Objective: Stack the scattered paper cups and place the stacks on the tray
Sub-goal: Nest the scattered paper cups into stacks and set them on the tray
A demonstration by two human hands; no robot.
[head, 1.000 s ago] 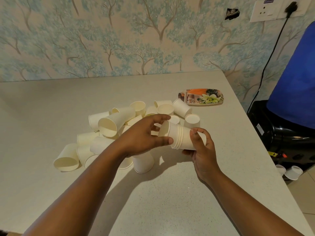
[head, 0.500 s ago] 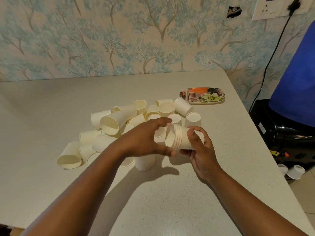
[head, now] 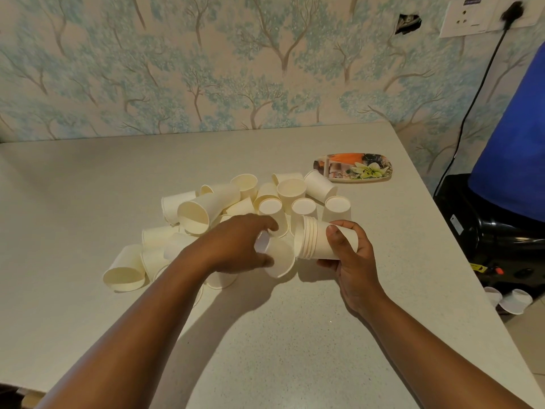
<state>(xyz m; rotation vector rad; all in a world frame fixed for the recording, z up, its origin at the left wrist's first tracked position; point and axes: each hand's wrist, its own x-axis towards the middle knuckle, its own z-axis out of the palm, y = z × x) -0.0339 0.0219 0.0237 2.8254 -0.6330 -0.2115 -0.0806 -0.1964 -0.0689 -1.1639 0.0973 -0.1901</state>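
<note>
Several cream paper cups [head: 203, 211] lie scattered in a pile at the middle of the grey table [head: 280, 335], some on their sides, some upside down. My right hand [head: 351, 261] grips a sideways stack of nested cups [head: 315, 242], rims pointing left. My left hand [head: 236, 246] holds a single loose cup [head: 278, 258] just left of the stack, its mouth facing down toward me. A small flower-printed tray [head: 354, 171] lies beyond the pile at the back right, with no cups on it.
The table's right edge runs close to my right arm. Beyond it stand a black object [head: 495, 234] and something blue [head: 513, 160]. Two cups [head: 513, 301] lie on the floor there. A patterned wall backs the table.
My left hand drew away from the stack's mouth and picked up a loose cup from the pile. The stack in my right hand stayed almost in place.
</note>
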